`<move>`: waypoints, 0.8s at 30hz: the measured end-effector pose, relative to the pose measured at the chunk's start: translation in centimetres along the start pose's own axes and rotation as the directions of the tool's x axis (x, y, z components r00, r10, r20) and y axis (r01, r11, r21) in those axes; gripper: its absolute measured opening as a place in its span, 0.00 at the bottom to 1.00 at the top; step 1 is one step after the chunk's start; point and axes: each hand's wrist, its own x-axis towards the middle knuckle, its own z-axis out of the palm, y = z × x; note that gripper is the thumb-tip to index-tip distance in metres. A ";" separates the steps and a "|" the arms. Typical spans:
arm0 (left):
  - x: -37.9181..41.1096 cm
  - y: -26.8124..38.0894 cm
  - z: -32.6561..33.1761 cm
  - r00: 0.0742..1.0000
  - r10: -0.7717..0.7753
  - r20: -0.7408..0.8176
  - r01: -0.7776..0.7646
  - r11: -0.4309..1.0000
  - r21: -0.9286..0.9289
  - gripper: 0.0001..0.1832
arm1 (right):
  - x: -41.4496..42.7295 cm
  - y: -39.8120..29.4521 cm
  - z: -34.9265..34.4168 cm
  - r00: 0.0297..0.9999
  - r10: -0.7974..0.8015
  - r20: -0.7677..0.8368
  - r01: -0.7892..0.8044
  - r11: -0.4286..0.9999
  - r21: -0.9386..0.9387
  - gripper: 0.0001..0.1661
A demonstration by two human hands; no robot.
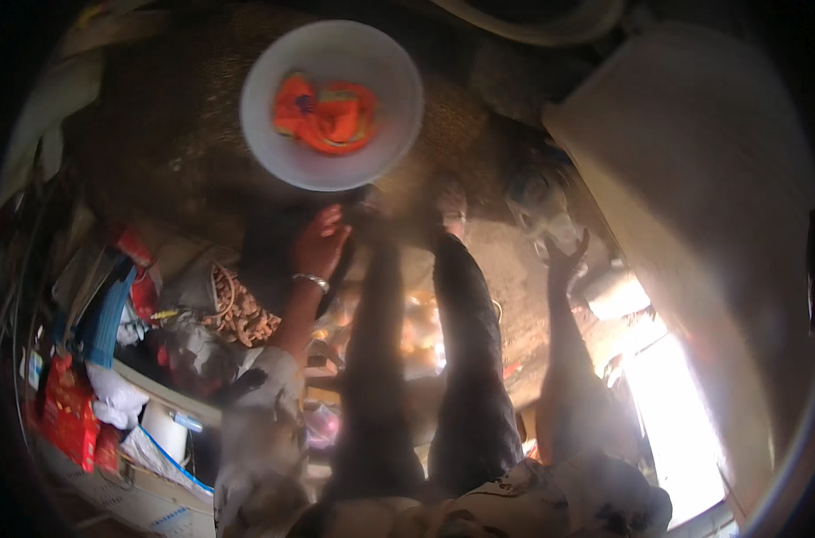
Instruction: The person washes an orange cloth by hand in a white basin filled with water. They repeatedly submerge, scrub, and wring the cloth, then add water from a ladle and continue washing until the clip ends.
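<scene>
A round whitish basin (394,144) stands on the ground in front of me, with a bunched orange cloth (343,124) inside. Just below its rim is my left hand (321,242), fingers loosely bent, with a silver bangle on the wrist; whether it touches anything is unclear. My right hand (569,259) reaches out at the right with thumb and fingers spread. Its fingertips are beside a pale, partly see-through container (538,198), which is blurred, so contact or a grip cannot be told.
A large pale panel (703,175) slants along the right. At the left lie a sack of brown root-like pieces (242,309), a blue folded item (108,319) and red packets (67,410). Part of another round rim (535,33) shows at the top.
</scene>
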 end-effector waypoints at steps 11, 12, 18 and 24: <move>5.8 0.4 -1.6 0.967 -0.059 -0.249 0.013 0.983 -0.182 0.27 | 6.9 3.0 -4.9 0.926 0.041 0.376 0.294 0.547 -0.783 0.39; 6.9 1.3 -2.0 0.957 -0.082 -0.278 0.028 0.981 -0.193 0.28 | 6.3 0.8 -4.7 0.931 -0.033 0.362 0.336 0.462 -0.821 0.39; 14.2 -1.0 -3.1 0.866 0.221 -0.449 -0.241 0.970 0.012 0.34 | 4.3 -18.4 13.5 0.577 -0.359 0.734 0.726 0.637 -0.259 0.31; 16.9 6.1 -2.5 0.515 0.608 -0.604 -0.233 0.778 0.584 0.42 | 7.2 -26.9 34.4 0.561 -0.518 0.646 0.581 0.802 0.138 0.36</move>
